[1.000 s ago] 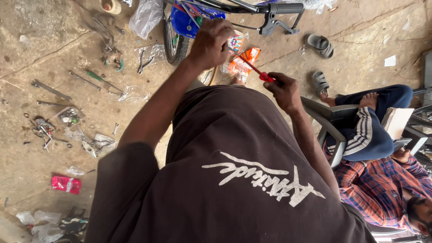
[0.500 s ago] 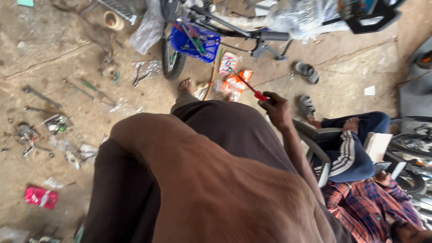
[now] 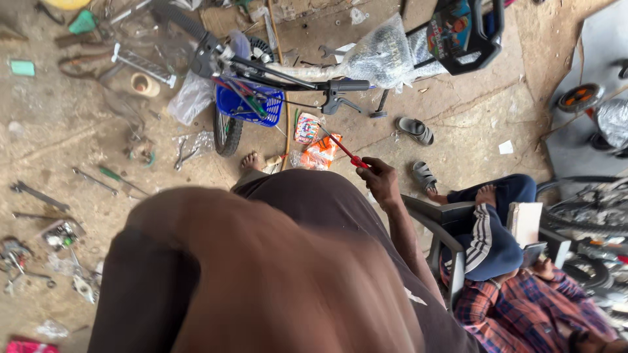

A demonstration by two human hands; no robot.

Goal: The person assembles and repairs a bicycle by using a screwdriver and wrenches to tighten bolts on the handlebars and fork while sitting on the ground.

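My right hand [image 3: 381,184] is closed around a red-handled screwdriver [image 3: 345,152], whose shaft points up toward the handlebar [image 3: 340,85] of a small bicycle. The bicycle has a blue basket [image 3: 250,104] and a front wheel [image 3: 226,132], and part of it is wrapped in clear plastic [image 3: 381,57]. My left arm [image 3: 261,261] is bent close to the camera as a large blurred shape, and its hand is hidden. My bare foot [image 3: 252,161] rests beside the wheel.
Wrenches [image 3: 39,195], a green-handled screwdriver [image 3: 118,176] and small parts lie on the dirt floor at left. Orange packets [image 3: 320,151] and two sandals [image 3: 416,131] lie near the bicycle. A person in striped blue trousers [image 3: 490,242] sits in a chair [image 3: 438,222] at right.
My left hand has come off the bicycle, and its arm now fills the foreground. The view has lifted and shows more of the bicycle. My right hand still holds the screwdriver.
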